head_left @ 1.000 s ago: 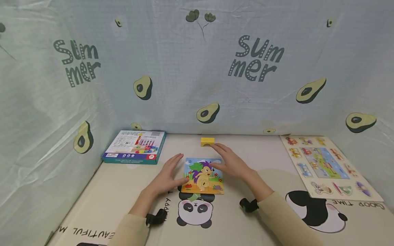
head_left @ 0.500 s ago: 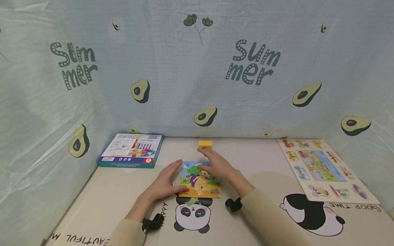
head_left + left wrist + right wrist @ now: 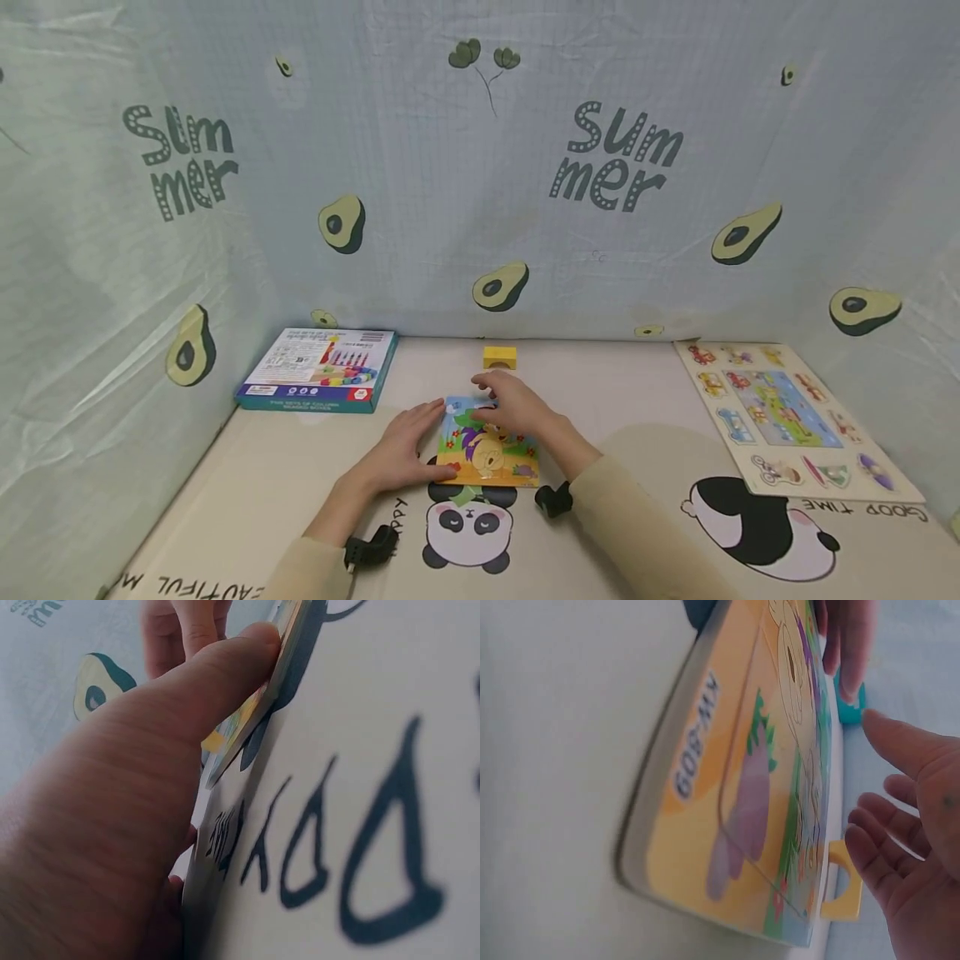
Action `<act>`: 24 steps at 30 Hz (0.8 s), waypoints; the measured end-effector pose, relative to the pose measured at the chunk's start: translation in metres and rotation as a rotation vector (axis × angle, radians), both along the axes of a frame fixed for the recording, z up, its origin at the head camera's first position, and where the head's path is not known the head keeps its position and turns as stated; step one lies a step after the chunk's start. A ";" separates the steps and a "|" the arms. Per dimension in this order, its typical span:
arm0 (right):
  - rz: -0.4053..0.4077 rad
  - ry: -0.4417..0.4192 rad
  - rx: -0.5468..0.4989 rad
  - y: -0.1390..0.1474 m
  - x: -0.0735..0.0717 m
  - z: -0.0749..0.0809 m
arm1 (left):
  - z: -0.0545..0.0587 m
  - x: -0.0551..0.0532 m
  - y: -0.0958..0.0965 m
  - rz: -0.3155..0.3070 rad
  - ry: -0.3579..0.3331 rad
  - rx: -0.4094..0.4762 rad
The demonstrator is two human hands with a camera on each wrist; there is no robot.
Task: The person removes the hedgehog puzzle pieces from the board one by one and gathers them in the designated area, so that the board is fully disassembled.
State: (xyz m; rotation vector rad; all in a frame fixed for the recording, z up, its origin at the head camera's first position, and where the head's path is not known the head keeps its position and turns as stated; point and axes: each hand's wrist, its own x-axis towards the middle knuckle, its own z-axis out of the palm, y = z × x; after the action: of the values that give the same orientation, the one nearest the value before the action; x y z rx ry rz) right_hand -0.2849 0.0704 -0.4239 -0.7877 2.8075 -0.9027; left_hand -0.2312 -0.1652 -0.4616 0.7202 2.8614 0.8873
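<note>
A small jigsaw puzzle board [image 3: 472, 467] with a cartoon hedgehog lies flat in the middle of the table. My left hand [image 3: 401, 450] rests along its left edge, fingers straight and together. In the left wrist view the left thumb [image 3: 225, 671] presses on the board's face near the rim. Over the board's upper right is my right hand [image 3: 517, 406], which covers part of the picture. The right wrist view shows this hand [image 3: 930, 802] with fingers loosely bent, apart from the board and holding nothing. The board's lower corner [image 3: 705, 862] carries printed lettering there.
Behind the board stands a yellow arch block [image 3: 500, 357]. A flat blue-and-white box [image 3: 315, 371] lies at the back left. Along the right side lies a larger wooden puzzle board [image 3: 750, 467]. The table cover [image 3: 585, 567] has printed pandas and words.
My right hand has moved left and nearer, from beside the board's right edge to over its upper part. The left thumb has settled on the board's left edge. The view has shifted slightly.
</note>
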 end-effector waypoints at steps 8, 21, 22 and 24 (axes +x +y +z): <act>0.007 -0.040 0.094 -0.015 0.005 0.001 | 0.001 0.002 0.000 -0.006 -0.004 -0.013; -0.038 -0.045 0.198 -0.028 0.006 -0.005 | 0.002 0.002 0.001 0.013 -0.014 -0.061; -0.042 -0.044 0.199 -0.029 0.006 -0.006 | 0.002 0.002 0.001 0.016 -0.015 -0.062; -0.050 -0.043 0.194 -0.030 0.006 -0.007 | 0.002 0.002 0.001 0.017 -0.016 -0.061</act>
State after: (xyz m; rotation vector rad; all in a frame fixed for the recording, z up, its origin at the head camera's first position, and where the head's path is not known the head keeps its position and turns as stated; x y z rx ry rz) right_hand -0.2787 0.0401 -0.4307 -0.6660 2.8330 -0.6327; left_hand -0.2291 -0.1639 -0.4594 0.6802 2.8708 0.8006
